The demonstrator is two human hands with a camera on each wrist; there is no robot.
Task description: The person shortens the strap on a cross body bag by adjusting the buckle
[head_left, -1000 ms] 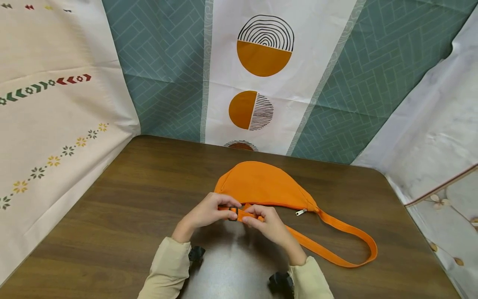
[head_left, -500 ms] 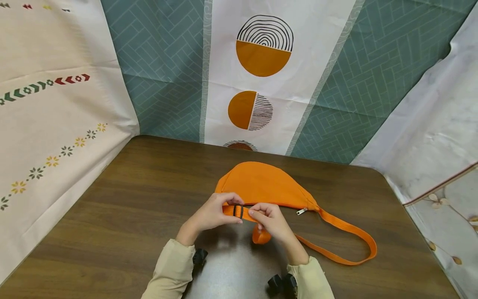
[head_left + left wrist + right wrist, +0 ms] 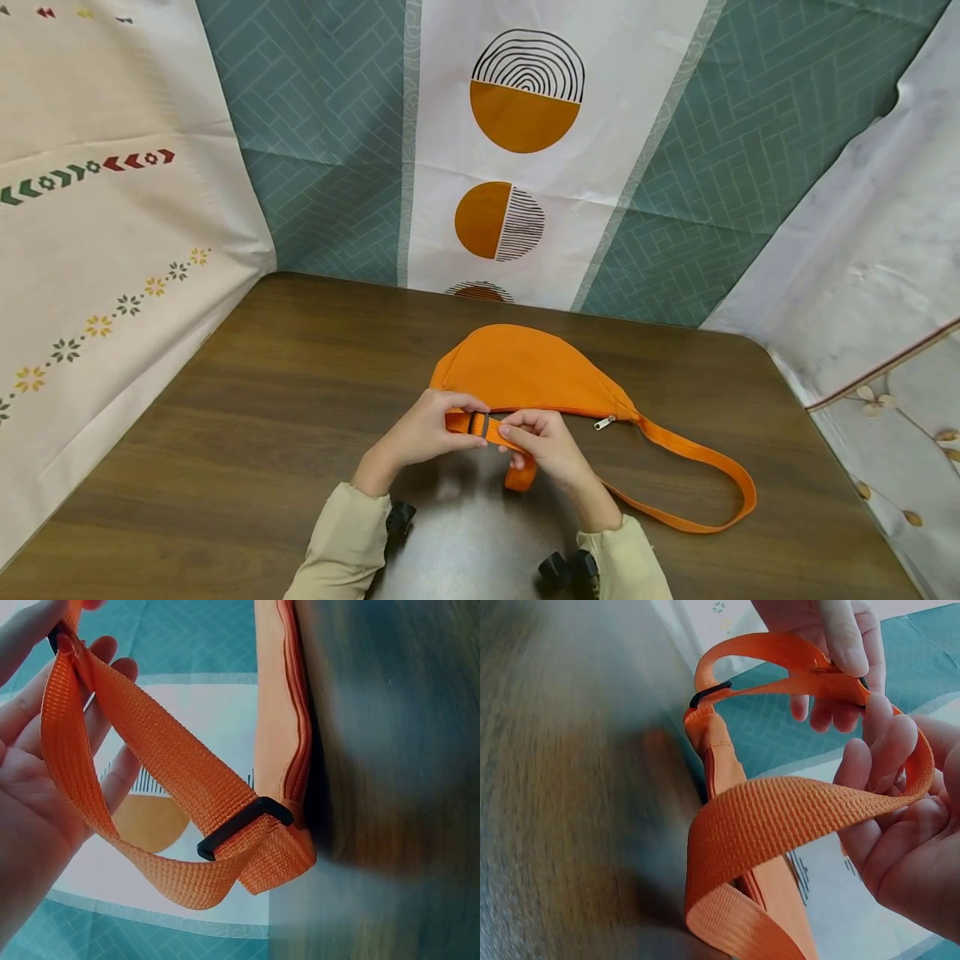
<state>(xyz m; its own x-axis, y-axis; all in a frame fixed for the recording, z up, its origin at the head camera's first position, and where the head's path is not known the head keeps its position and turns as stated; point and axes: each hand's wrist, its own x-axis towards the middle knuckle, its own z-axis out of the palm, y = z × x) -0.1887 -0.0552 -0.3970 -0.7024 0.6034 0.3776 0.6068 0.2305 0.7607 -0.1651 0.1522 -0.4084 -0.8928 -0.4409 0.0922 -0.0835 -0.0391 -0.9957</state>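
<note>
An orange waist bag (image 3: 525, 367) lies on the table with its long webbing strap (image 3: 705, 454) looping out to the right. At the bag's near left edge, my left hand (image 3: 431, 429) holds the strap's black slide buckle (image 3: 478, 424) between thumb and fingers. Just right of that, my right hand (image 3: 551, 446) pinches the strap coming out of the buckle, and a fold hangs below its fingers. In the left wrist view, a black ring (image 3: 240, 827) joins a loop of strap to the bag's end. Strap and fingers partly cover the buckle in both wrist views.
A silver zipper pull (image 3: 604, 423) sits at the bag's right end. The brown wooden table (image 3: 300, 358) is bordered by hanging patterned cloths, with a green and white one (image 3: 337, 150) behind. Black wrist cameras (image 3: 562, 571) are strapped at both cuffs.
A second ago the hands were lower on a narrow, edge-on strap; now the buckle is turned face-up. The strap fold under my right hand appeared by half a second ago and has since narrowed.
</note>
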